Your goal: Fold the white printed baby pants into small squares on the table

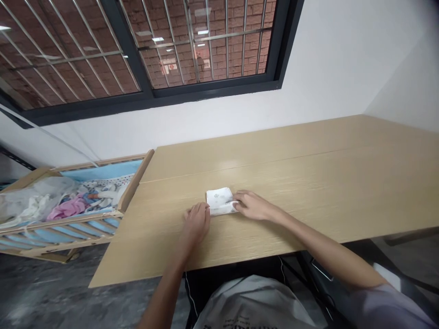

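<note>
A small white folded item with faint grey print [219, 197], perhaps cloth or a diaper, lies flat on the wooden table [291, 183]. Its near edge shows a folded strip. At its left near corner is my left hand [197, 221], with fingers bent together against the edge. My right hand [252, 204] pinches the right end of the strip between thumb and fingers. The fingertips of both hands partly cover the item's edges.
To the left of the table stands a wooden crib [135, 183] with blue lining, holding pink and white cloths and a clear plastic bag. A barred window [212, 91] is in the wall behind.
</note>
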{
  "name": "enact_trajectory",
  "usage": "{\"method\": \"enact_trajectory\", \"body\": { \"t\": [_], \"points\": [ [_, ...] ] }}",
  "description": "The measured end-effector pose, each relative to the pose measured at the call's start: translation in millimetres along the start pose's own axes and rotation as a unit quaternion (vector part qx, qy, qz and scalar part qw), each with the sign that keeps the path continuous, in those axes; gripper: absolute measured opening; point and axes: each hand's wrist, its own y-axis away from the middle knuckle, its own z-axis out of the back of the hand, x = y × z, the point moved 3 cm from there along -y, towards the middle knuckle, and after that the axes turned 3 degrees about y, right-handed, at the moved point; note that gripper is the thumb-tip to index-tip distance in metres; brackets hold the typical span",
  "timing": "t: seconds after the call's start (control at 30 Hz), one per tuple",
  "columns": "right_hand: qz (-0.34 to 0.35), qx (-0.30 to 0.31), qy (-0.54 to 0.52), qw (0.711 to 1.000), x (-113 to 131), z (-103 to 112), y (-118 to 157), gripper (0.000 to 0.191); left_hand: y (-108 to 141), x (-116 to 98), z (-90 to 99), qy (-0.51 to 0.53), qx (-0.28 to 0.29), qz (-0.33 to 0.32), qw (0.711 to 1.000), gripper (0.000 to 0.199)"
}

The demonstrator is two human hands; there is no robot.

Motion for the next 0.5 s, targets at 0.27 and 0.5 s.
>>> {"method": "enact_trajectory", "body": {
  "t": [0.27, 0.5],
  "points": [
    [-0.118, -0.115, -0.003, 0.986, -33.7, -27.6, -51.9, 0.029, -64.5, 13.5, -12.9, -0.056, -0.003, 0.057, 0.997, 0.034],
    [-0.169, -0.126, -0.005, 0.978, -61.5, -65.9, -72.0, 0.028, -76.6, 19.6, -39.7, -0.105, -0.026, 0.090, 0.990, 0.036]
  ]
}}
